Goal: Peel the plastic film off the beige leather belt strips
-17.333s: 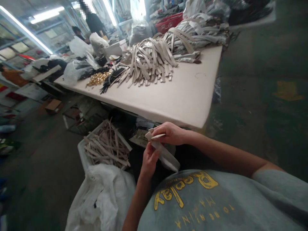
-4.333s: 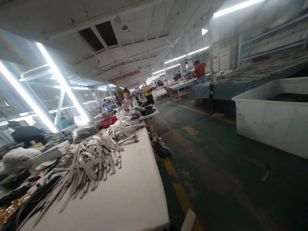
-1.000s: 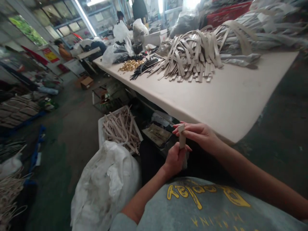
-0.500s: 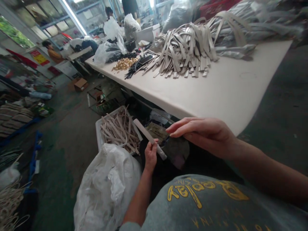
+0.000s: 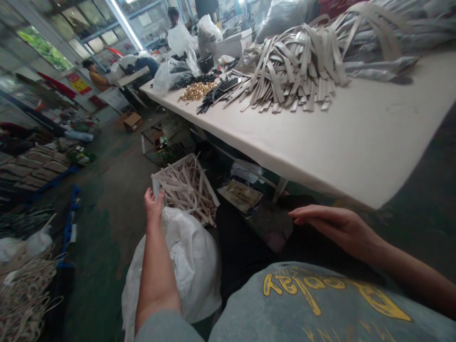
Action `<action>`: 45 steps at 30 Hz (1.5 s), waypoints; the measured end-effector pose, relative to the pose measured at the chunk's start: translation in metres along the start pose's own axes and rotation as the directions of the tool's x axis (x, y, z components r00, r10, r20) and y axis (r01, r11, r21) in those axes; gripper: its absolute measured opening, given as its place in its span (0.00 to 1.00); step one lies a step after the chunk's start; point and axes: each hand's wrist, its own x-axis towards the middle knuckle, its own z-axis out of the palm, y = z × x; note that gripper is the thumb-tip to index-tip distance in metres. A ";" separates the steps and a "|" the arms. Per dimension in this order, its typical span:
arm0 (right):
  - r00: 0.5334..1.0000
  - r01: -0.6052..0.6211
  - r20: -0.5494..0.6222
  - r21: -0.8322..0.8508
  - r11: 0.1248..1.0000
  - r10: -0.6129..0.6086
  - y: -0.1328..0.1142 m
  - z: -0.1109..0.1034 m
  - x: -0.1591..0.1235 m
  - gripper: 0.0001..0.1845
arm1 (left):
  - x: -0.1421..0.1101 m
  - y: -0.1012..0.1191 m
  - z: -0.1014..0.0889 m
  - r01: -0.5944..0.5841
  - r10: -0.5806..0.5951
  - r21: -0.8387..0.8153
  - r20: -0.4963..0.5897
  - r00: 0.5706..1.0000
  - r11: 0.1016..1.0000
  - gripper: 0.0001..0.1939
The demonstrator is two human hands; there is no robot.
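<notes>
My left hand [image 5: 154, 203] is at the near left side of a white plastic crate [image 5: 154, 184], its thumb and fingers on either side of the rim. Inside the crate lies a loose heap of pale beige strips [image 5: 188, 183]. Just below the hand, a bulging white woven sack [image 5: 192, 256] stands partly behind my left forearm. My right hand [image 5: 331, 222] hovers over my lap, below the table's near edge, with fingers stretched out and close together. Nothing shows in it.
On the white-topped table [image 5: 306, 156] sit a large bundle of grey-beige straps [image 5: 292, 71], gold-coloured small parts [image 5: 197, 91] and black strips [image 5: 213, 97]. A printed packet [image 5: 240, 195] lies under the table. Another person [image 5: 98, 76] is at the far left.
My left hand has let go of the beige strip and moved left to the crate's rim. The right hand has lowered and shifted right in view. The camera view has swung left.
</notes>
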 end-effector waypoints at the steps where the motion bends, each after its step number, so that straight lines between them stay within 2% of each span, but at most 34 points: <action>1: 1.000 -0.006 0.001 0.001 1.000 0.006 0.000 -0.001 0.000 0.17 | -0.008 -0.011 -0.009 0.023 -0.024 -0.021 -0.044 0.999 1.000 0.34; 3: 1.000 0.000 -0.005 -0.009 1.000 0.000 0.001 -0.002 0.002 0.17 | -0.034 -0.031 -0.031 0.083 -0.088 -0.053 -0.102 0.991 0.995 0.29; 5: 1.000 0.005 -0.005 -0.026 1.000 -0.005 0.003 0.001 0.005 0.16 | -0.069 -0.045 -0.058 0.162 -0.164 -0.028 -0.114 0.980 0.986 0.25; 8: 0.999 -0.014 0.047 -0.048 0.999 0.016 0.013 0.012 0.008 0.16 | -0.122 -0.063 -0.098 0.333 -0.328 0.042 -0.089 0.940 0.942 0.24; 11: 0.991 -0.066 0.111 -0.055 0.996 0.072 0.027 0.026 0.010 0.19 | -0.170 -0.077 -0.123 0.459 -0.460 0.138 -0.030 0.887 0.878 0.24; 14: 0.973 -0.147 0.170 -0.052 0.988 0.154 0.038 0.036 0.011 0.22 | -0.206 -0.087 -0.124 0.511 -0.540 0.233 0.082 0.837 0.827 0.20; 18: 0.952 -0.207 0.214 -0.081 0.975 0.220 0.042 0.045 0.013 0.25 | -0.232 -0.090 -0.103 0.484 -0.564 0.376 0.136 0.815 0.790 0.10; 22: 0.942 -0.214 0.239 -0.115 0.970 0.236 0.044 0.049 0.011 0.25 | -0.229 -0.082 -0.098 0.426 -0.530 0.482 0.098 0.842 0.766 0.03; 26: 0.933 -0.238 0.250 -0.116 0.964 0.260 0.047 0.053 0.009 0.25 | -0.196 -0.068 -0.103 0.366 -0.406 0.534 -0.047 0.913 0.762 0.12; 28: 0.912 -0.274 0.286 -0.107 0.956 0.294 0.048 0.056 0.008 0.26 | -0.170 -0.062 -0.094 0.333 -0.357 0.532 -0.062 0.932 0.779 0.16; 32: 0.887 -0.293 0.353 -0.068 0.954 0.298 0.049 0.063 0.006 0.27 | -0.128 -0.055 -0.052 0.281 -0.368 0.509 0.076 0.927 0.813 0.20; 34: 0.891 -0.277 0.358 -0.058 0.959 0.279 0.051 0.065 0.005 0.27 | -0.118 -0.049 -0.035 0.246 -0.371 0.506 0.161 0.914 0.827 0.18; 38: 0.914 -0.257 0.309 -0.058 0.965 0.262 0.062 0.061 0.003 0.24 | -0.114 -0.017 -0.022 0.147 -0.316 0.465 0.309 0.897 0.873 0.10; 40: 0.928 -0.252 0.275 -0.040 0.967 0.253 0.065 0.057 0.006 0.24 | -0.119 0.014 -0.019 0.091 -0.248 0.341 0.455 0.855 0.936 0.12; 41: 0.936 -0.245 0.254 -0.023 0.969 0.242 0.064 0.055 0.008 0.23 | -0.122 0.032 -0.016 0.071 -0.201 0.249 0.550 0.810 0.966 0.13; 42: 0.946 -0.232 0.231 -0.004 0.973 0.227 0.062 0.054 0.012 0.23 | -0.127 0.053 -0.012 0.061 -0.150 0.157 0.653 0.742 0.986 0.14; 43: 0.957 -0.211 0.209 0.018 0.977 0.203 0.058 0.052 0.017 0.23 | -0.133 0.075 -0.007 0.061 -0.101 0.081 0.751 0.653 0.995 0.15; 45: 0.979 -0.130 0.168 0.055 0.990 0.119 0.045 0.050 0.032 0.24 | -0.145 0.118 0.004 0.059 -0.043 0.019 0.901 0.431 0.998 0.16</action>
